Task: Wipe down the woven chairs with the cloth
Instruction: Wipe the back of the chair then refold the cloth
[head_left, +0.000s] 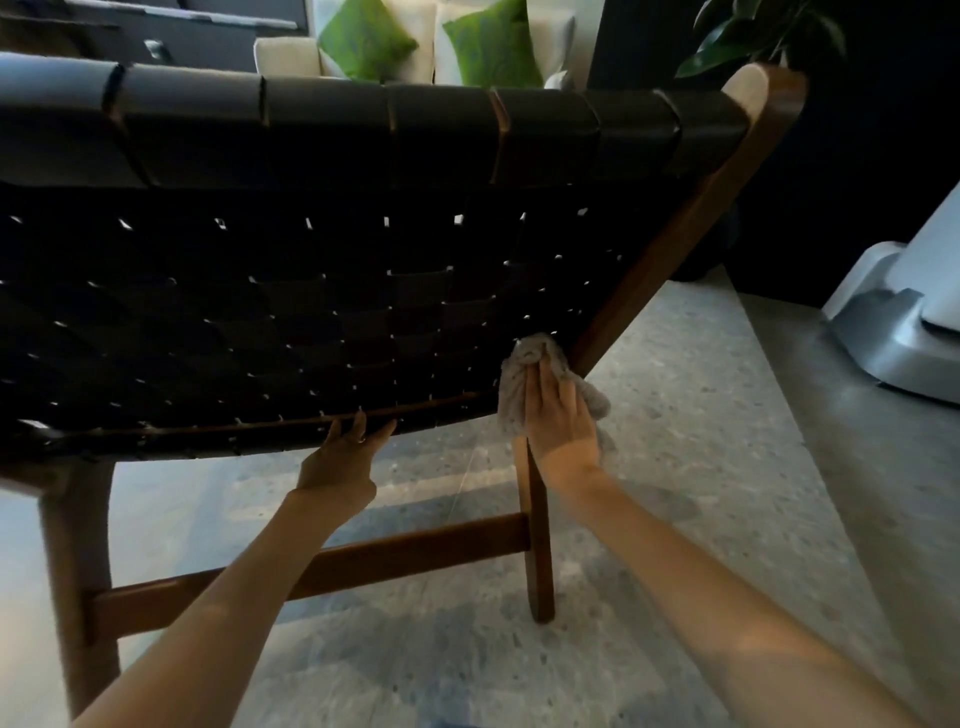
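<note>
rear view of the woven chair (311, 312), seen from behind its backrest of dark interlaced straps. your right grip (558, 410) holds the bunched cloth (524, 364), fingers laid over it and pressing it against the weave; the thumb is hidden, so how it clamps the cloth cannot be told. the cloth sits at the lower right corner of the woven back, just beside the slanted wooden frame (675, 249). your left grip (343, 457) is empty, its straight fingers touching the bottom edge of the backrest, apparently to steady the chair. the step in hand appears to be wiping the rear face of the backrest, with the pass now at its lower right end. the next move likely calls for carrying the cloth leftward along the bottom rows or upward beside the frame, keeping even pressure so the straps do not flex away, while the left grip braces. the top band, the cross rail (415, 551) and the legs probably need wiping too. beyond the chair stand green cushions (363, 41), a plant (753, 31) and a white appliance (909, 322) on the speckled floor (701, 467).
</note>
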